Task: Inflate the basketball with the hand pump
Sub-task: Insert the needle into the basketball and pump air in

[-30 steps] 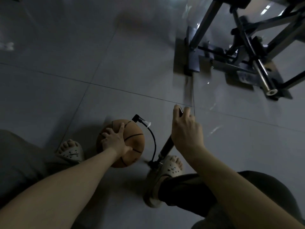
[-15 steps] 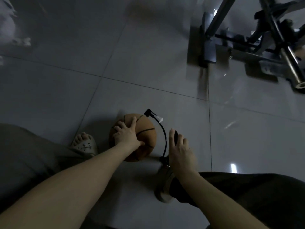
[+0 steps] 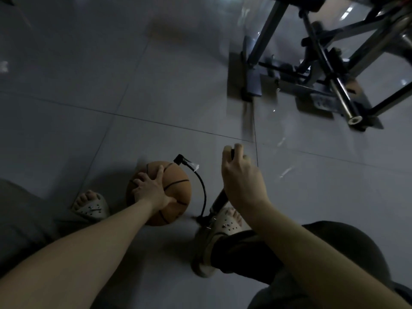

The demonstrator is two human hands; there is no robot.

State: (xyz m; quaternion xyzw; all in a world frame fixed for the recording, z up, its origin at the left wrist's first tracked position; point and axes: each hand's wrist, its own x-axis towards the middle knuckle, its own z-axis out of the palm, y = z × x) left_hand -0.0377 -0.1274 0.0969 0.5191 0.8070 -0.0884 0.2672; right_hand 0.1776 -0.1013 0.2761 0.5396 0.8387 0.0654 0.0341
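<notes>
An orange basketball (image 3: 178, 188) rests on the grey tiled floor between my feet. My left hand (image 3: 151, 188) lies spread on top of it, pressing it down. A black hose (image 3: 201, 186) curves from the ball's top, where a black nozzle (image 3: 179, 159) sits, down to the pump's base. The hand pump (image 3: 219, 200) stands tilted by my right foot, its barrel partly hidden. My right hand (image 3: 242, 179) is closed around the pump handle, held high above the barrel.
My left sandalled foot (image 3: 90, 206) is left of the ball; my right sandalled foot (image 3: 219, 228) stands on the pump's base. A metal frame of bars and tubes (image 3: 323, 70) stands on the floor at the upper right.
My right hand has pulled the pump handle back up after pushing it down half a second ago. My left hand stays on the ball. The view has shifted slightly.
</notes>
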